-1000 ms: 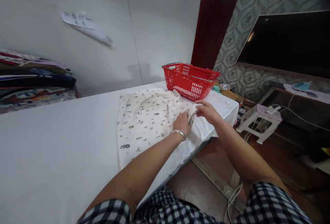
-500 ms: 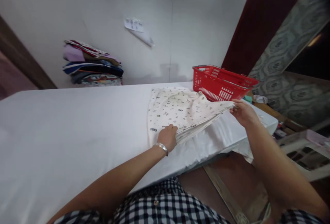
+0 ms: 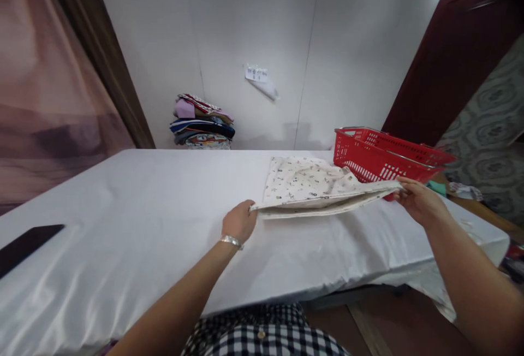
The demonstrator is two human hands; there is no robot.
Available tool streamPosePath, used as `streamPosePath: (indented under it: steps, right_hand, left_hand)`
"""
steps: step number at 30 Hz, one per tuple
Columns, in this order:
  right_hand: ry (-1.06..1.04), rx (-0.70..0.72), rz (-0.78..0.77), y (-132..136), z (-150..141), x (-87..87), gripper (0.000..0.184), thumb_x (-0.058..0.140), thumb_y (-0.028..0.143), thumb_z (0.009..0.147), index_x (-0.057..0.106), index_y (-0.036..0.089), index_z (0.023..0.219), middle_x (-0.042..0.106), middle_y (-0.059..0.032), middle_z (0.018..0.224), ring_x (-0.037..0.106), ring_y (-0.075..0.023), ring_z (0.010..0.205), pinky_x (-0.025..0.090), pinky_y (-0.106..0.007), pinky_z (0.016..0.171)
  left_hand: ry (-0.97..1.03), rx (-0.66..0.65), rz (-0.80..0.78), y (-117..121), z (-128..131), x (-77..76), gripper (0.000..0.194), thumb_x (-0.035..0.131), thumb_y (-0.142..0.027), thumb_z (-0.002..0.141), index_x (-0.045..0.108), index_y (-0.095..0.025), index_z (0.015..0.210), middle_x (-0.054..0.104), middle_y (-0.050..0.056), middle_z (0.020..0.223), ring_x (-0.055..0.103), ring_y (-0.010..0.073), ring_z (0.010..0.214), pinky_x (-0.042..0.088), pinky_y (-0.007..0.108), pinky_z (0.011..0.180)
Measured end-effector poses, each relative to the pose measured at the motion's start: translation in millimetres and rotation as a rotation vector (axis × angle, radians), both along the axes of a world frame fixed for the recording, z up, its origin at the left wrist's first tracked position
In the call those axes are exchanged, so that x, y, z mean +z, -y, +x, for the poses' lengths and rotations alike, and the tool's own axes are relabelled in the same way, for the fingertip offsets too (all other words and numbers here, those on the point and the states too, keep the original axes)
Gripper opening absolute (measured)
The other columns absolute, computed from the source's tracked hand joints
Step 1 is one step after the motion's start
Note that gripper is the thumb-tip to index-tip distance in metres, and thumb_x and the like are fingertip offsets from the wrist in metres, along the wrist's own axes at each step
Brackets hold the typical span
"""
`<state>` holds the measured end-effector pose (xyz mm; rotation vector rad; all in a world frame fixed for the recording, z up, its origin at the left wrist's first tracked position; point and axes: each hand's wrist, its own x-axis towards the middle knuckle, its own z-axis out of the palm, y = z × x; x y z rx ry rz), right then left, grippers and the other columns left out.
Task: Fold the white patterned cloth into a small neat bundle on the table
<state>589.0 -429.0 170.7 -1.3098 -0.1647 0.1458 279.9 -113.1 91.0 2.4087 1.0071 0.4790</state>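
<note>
A cream garment [image 3: 305,187] printed with small dark motifs lies on the white-covered table [image 3: 164,219], its near edge lifted and stretched between my two hands. My left hand [image 3: 239,220], with a silver bracelet at the wrist, pinches the left corner of that edge. My right hand [image 3: 417,201] grips the right corner, just in front of a red plastic basket [image 3: 385,154]. The far part of the garment still rests on the table.
A stack of folded clothes [image 3: 202,122] sits at the wall behind the table. A dark flat object [image 3: 24,244] lies at the table's left edge. A paper note [image 3: 256,73] hangs on the white wall. A dark red door frame stands at the right.
My hands have spread apart along the garment's near edge and lifted it taut off the table. The view has swung left, bringing the clothes stack and the dark object into sight.
</note>
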Motion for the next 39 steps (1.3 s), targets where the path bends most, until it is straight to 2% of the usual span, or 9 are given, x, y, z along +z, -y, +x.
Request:
streamPosePath:
  steps: [3,6,12,17,21,26,30,34,39]
  right_hand:
    - [0.025,0.040,0.009,-12.3,-10.5,17.2,0.017,0.055,0.003,0.073,0.066,0.015,0.078,0.061,-0.0029,0.060,0.055,-0.0111,0.050,0.048,-0.019,0.048]
    - [0.078,0.071,-0.007,-19.6,-15.4,29.9,0.018,0.055,0.004,0.073,0.067,0.014,0.081,0.062,-0.0041,0.062,0.055,-0.0115,0.050,0.049,-0.020,0.048]
    - [0.100,0.092,-0.038,-20.3,-10.1,27.3,0.020,0.054,0.002,0.072,0.068,0.013,0.082,0.061,-0.0035,0.061,0.054,-0.0092,0.049,0.049,-0.017,0.048]
    - [0.106,0.091,-0.081,-19.3,-13.1,18.7,0.017,0.059,0.006,0.065,0.069,0.014,0.076,0.061,-0.0033,0.058,0.056,-0.0111,0.047,0.051,-0.018,0.046]
    - [0.086,0.085,-0.138,-10.1,-18.4,12.4,0.019,0.066,0.011,0.059,0.071,0.015,0.077,0.066,-0.0052,0.064,0.060,-0.0134,0.051,0.054,-0.020,0.048]
    - [0.025,0.071,-0.145,-0.1,-22.7,7.9,0.023,0.075,0.019,0.055,0.074,0.018,0.078,0.067,-0.0041,0.066,0.060,-0.0138,0.052,0.055,-0.021,0.050]
    - [0.020,0.053,-0.130,-5.1,-20.3,16.0,0.021,0.076,0.020,0.059,0.075,0.018,0.080,0.067,-0.0068,0.069,0.059,-0.0147,0.054,0.054,-0.023,0.050]
    - [0.082,0.048,-0.107,-20.1,0.1,28.7,0.021,0.073,0.022,0.060,0.075,0.019,0.080,0.066,-0.0084,0.072,0.058,-0.0157,0.052,0.052,-0.023,0.044]
    - [0.031,0.103,-0.091,-101.4,47.6,43.3,0.014,0.066,0.011,0.064,0.072,0.014,0.077,0.066,-0.0074,0.070,0.057,-0.0134,0.052,0.050,-0.019,0.045]
  left_hand:
    - [0.181,0.047,-0.333,-26.1,13.4,17.2,0.034,0.035,-0.029,0.089,0.062,-0.022,0.109,0.068,0.004,0.074,0.066,0.0183,0.067,0.051,0.029,0.064]
    - [0.341,0.048,-0.655,-40.8,21.8,23.5,0.035,0.035,-0.026,0.088,0.059,-0.019,0.112,0.069,0.005,0.077,0.067,0.0154,0.059,0.054,0.026,0.059]
    - [0.289,0.012,-0.708,-43.6,10.8,16.5,0.027,0.044,-0.022,0.084,0.064,-0.017,0.102,0.067,0.003,0.065,0.067,0.0149,0.060,0.053,0.021,0.055]
    - [0.074,-0.073,-0.500,-46.3,-3.5,6.0,0.028,0.049,-0.024,0.081,0.067,-0.018,0.101,0.066,0.001,0.060,0.063,0.0130,0.052,0.047,0.019,0.048]
    - [0.026,-0.099,-0.782,-49.3,-10.0,2.5,0.042,0.054,-0.026,0.081,0.058,-0.019,0.122,0.069,0.002,0.065,0.064,0.0140,0.053,0.050,0.022,0.052]
    - [0.201,-0.090,-1.096,-52.0,-9.0,12.2,0.049,0.061,-0.025,0.076,0.056,-0.021,0.125,0.069,0.001,0.077,0.067,0.0131,0.062,0.053,0.022,0.061]
    - [0.383,-0.047,-0.997,-50.5,-10.8,34.4,0.053,0.058,-0.022,0.072,0.057,-0.015,0.125,0.068,0.002,0.072,0.066,0.0135,0.059,0.053,0.024,0.059]
    - [0.538,-0.090,-0.715,-57.4,-19.4,59.4,0.048,0.054,-0.028,0.071,0.064,-0.018,0.117,0.072,0.003,0.084,0.067,0.0153,0.063,0.056,0.028,0.061]
    - [0.553,-0.061,-0.477,-113.1,29.5,97.1,0.039,0.049,-0.023,0.078,0.067,-0.015,0.112,0.066,0.000,0.063,0.062,0.0134,0.056,0.055,0.028,0.061]
